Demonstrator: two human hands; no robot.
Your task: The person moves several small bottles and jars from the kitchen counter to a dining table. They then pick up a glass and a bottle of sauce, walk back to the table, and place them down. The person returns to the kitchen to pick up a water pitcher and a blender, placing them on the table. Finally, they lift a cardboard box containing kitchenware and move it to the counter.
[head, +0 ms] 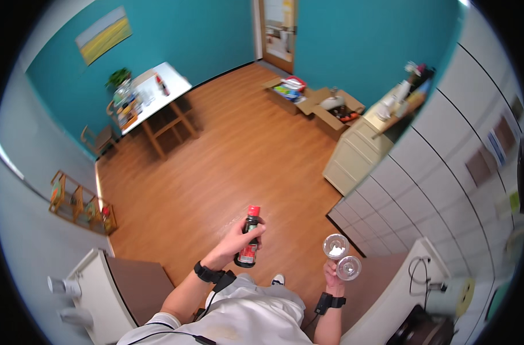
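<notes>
My left hand [244, 237] is closed around a dark sauce bottle [250, 241] with a red cap and a red label, cap pointing away from me. In my right hand [332, 271] are two clear stemmed glasses [336, 246], held close together with their round ends facing the camera. The fingers hide much of their stems. Both hands are in front of my body, above the wooden floor, with the bottle to the left of the glasses.
A white table [171, 82] with bottles and glassware stands at the upper left. Open cardboard boxes [331, 125] lie by a cream cabinet [357, 151]. Counters flank me, the left one [111, 293] bearing cups. A low wooden rack [78, 207] stands at the left wall.
</notes>
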